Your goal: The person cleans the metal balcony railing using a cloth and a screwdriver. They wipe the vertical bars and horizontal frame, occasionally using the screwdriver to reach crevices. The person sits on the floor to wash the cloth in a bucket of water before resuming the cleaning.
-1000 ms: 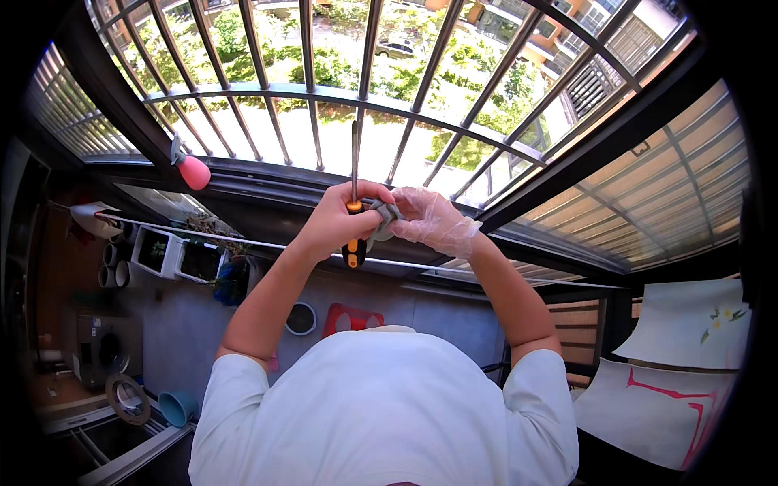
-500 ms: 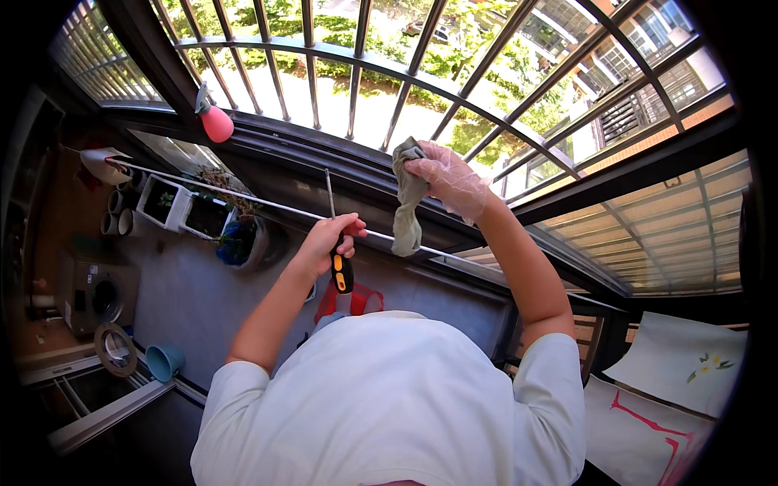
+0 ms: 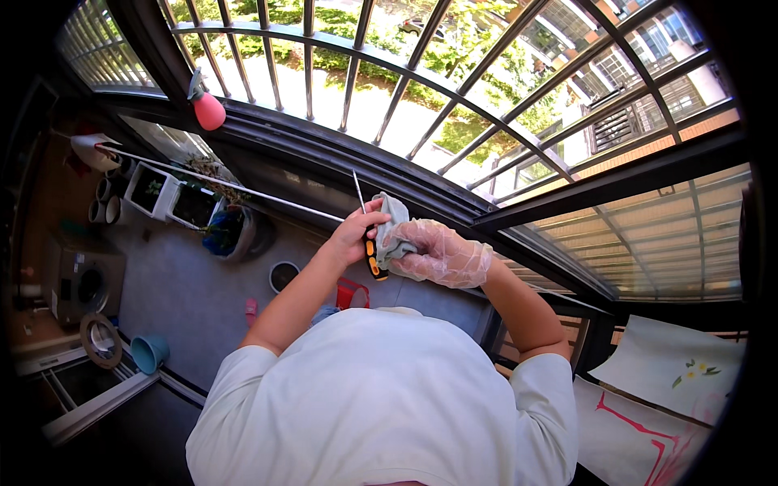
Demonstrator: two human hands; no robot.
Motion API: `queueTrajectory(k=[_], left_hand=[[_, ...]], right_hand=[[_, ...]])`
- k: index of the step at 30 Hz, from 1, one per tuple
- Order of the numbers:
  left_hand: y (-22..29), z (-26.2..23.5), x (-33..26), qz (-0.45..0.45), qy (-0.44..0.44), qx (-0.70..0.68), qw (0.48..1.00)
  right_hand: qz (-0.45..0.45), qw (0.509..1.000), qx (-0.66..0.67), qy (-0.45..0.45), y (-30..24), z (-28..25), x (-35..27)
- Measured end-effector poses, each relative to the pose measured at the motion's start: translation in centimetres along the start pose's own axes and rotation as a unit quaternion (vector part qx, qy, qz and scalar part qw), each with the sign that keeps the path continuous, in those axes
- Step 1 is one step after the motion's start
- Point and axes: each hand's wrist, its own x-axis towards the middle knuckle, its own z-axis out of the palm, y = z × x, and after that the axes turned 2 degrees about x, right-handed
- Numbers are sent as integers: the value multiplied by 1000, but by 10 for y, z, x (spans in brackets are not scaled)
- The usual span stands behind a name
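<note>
My bare left hand (image 3: 353, 235) is closed around a screwdriver (image 3: 373, 257) with a black and orange handle. Its thin metal shaft points up toward the window track. In a clear plastic glove, my right hand (image 3: 444, 253) grips a crumpled grey-green cloth (image 3: 392, 212). The two hands meet in front of my chest, and the cloth lies against my left fingers and the screwdriver handle. Part of the handle is hidden behind the cloth. Beyond my hands runs the dark window frame (image 3: 324, 166).
A pink spray bottle (image 3: 209, 112) stands on the sill at left. Metal bars (image 3: 353, 77) close off the window. A long white pole (image 3: 243, 192) slants beneath the sill. Planters (image 3: 152, 193), a washing machine (image 3: 85, 279) and a blue bucket (image 3: 149, 354) are at left, with painted sheets (image 3: 660, 360) at right.
My right hand has come down and left from the window, bringing the cloth to the screwdriver. My left hand has shifted a little to the right, still holding the screwdriver.
</note>
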Motion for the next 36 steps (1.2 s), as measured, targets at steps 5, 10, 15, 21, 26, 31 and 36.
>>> queueTrajectory(k=[5, 10, 15, 21, 26, 31, 36], left_hand=[[21, 10, -40, -44, -185, 41, 981], [32, 31, -58, -83, -261, 103, 956], [46, 46, -77, -85, -209, 165, 960], [51, 0, -89, 8, 44, 116, 992], [45, -44, -107, 36, 139, 76, 987], [40, -70, -115, 61, 168, 59, 982], [35, -78, -117, 85, 205, 41, 974]], right_hand=[[-24, 981, -86, 175, 40, -48, 8], [33, 987, 159, 3, 64, -40, 9], [85, 931, 347, 77, 71, -49, -2], [-406, 682, 74, 603, -54, -159, -58], [-248, 264, -534, 764, -147, -256, -84], [-9, 245, -639, 729, -144, -325, -72], [-143, 286, -642, 697, -142, -304, -32]])
